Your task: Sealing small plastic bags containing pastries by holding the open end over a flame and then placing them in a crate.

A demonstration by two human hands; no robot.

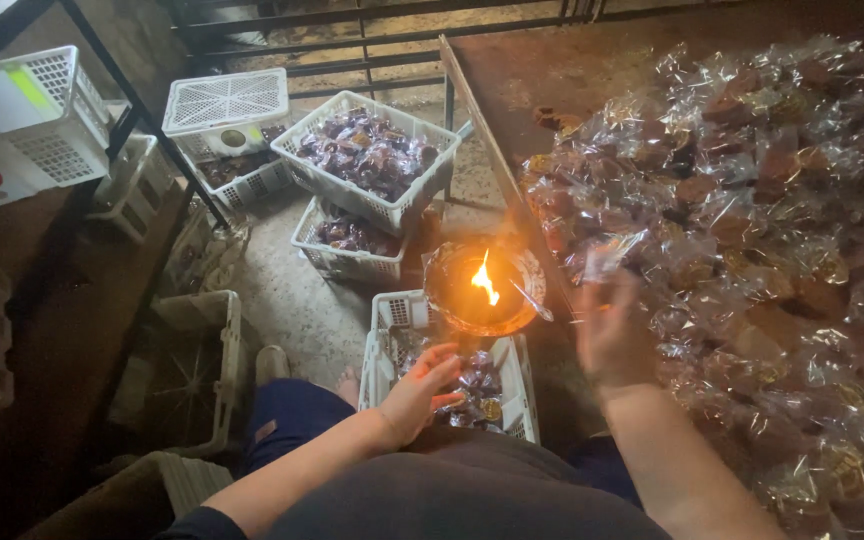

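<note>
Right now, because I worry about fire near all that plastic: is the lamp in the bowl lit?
Lit. A bright orange flame stands in the round bowl, glowing on its inside.

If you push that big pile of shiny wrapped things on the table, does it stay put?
Probably not. The wrapped packets look small, light and loosely heaped, so they would likely slide and spill. Their clear crinkly wrap seems slippery and floppy.

Dim scene; a small flame (484, 281) glows at centre, left edge in shadow, right hand (607, 335) motion-blurred.
</note>
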